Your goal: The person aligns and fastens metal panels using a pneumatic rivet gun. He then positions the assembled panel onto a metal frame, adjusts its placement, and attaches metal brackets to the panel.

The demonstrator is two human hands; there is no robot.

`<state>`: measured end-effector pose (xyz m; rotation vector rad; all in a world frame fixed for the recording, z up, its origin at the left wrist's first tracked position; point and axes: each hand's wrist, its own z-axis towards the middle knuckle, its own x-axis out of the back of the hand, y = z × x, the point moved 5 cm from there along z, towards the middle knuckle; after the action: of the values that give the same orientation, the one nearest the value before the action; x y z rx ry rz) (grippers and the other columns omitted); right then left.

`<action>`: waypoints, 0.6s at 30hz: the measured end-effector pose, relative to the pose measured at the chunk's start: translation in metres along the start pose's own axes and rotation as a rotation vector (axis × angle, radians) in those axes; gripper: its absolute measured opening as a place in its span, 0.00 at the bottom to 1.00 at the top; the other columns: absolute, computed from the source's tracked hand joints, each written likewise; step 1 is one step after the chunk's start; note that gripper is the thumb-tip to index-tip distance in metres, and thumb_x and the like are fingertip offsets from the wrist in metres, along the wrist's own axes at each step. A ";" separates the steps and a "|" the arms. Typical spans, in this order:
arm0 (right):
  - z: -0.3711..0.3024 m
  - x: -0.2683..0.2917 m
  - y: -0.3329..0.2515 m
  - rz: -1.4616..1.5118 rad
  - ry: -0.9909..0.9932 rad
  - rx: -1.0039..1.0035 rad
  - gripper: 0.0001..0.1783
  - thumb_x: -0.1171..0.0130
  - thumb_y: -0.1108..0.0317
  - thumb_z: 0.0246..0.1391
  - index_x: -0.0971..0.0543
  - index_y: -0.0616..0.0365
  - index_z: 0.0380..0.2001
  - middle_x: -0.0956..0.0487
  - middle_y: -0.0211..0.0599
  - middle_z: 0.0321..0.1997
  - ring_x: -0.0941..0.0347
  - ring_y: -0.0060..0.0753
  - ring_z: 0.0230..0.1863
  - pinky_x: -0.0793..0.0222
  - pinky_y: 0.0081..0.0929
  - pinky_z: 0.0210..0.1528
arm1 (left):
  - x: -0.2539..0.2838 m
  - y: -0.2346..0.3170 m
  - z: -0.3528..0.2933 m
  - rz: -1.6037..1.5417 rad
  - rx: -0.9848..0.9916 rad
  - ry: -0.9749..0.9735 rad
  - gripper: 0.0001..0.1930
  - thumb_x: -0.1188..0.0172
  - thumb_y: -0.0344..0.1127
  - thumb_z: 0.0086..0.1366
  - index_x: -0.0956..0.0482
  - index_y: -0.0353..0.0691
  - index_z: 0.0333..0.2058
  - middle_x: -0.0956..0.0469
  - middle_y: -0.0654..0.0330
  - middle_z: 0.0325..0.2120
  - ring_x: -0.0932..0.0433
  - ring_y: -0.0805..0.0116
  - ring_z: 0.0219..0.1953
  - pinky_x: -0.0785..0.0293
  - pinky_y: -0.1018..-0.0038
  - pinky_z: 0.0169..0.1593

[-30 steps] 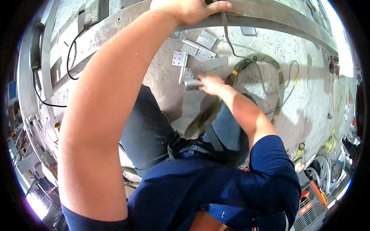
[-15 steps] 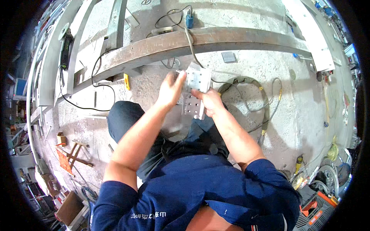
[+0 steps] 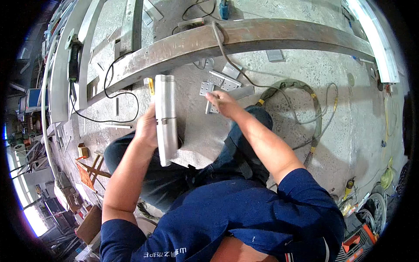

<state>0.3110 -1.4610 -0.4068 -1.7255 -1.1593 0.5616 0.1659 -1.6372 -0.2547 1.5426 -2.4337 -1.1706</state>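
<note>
My left hand (image 3: 147,126) is closed round the side of a long, shiny silver metal piece (image 3: 166,120), which stands nearly upright in view above my left leg. A dark seam crosses its middle. Farther right, my right hand (image 3: 224,105) has its thumb and fingers closed on the edge of a perforated metal plate (image 3: 207,87). Just beyond it lies another silver plate with holes (image 3: 224,81), with a plain metal piece (image 3: 231,70) at its far side. A grey flat bar (image 3: 242,92) shows beside my right hand. My fingertips are partly hidden.
A rusty steel beam (image 3: 262,37) crosses the floor ahead. An angle grinder (image 3: 74,59) rests on pale metal profiles at the left. Coiled cable (image 3: 321,105) lies to the right. A yellow-handled tool (image 3: 151,86) is by the beam; a small folding stool (image 3: 91,171) stands at lower left.
My hands have moved apart. The left has swung left with the silver piece, now seen as a long, narrow shape; the right stays by the perforated plates. The view has shifted slightly.
</note>
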 end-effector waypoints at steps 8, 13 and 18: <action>0.144 0.036 0.113 -0.743 0.331 -0.061 0.30 0.43 0.47 0.59 0.26 0.63 0.53 0.23 0.53 0.55 0.29 0.57 0.58 0.32 0.47 0.60 | 0.007 0.092 0.013 -0.296 -0.436 -0.364 0.23 0.39 0.50 0.63 0.26 0.36 0.47 0.26 0.54 0.31 0.20 0.64 0.29 0.17 0.69 0.25; 0.181 0.017 0.131 -1.008 0.393 -0.199 0.28 0.39 0.50 0.57 0.24 0.60 0.52 0.23 0.51 0.54 0.28 0.54 0.58 0.31 0.49 0.58 | 0.018 0.108 0.014 -0.372 -0.512 -0.482 0.28 0.40 0.49 0.64 0.30 0.31 0.54 0.26 0.50 0.39 0.20 0.63 0.32 0.16 0.72 0.31; 0.196 0.035 0.142 -0.951 0.196 -0.301 0.33 0.34 0.48 0.52 0.25 0.54 0.57 0.25 0.52 0.57 0.30 0.56 0.59 0.32 0.52 0.59 | 0.030 0.129 0.014 -0.313 -0.593 -0.209 0.20 0.40 0.39 0.67 0.30 0.29 0.49 0.29 0.55 0.35 0.23 0.67 0.28 0.15 0.74 0.29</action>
<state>0.2388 -1.3556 -0.6152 -1.2057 -1.7809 -0.3686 0.0466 -1.6234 -0.1976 1.6813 -1.7085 -1.9651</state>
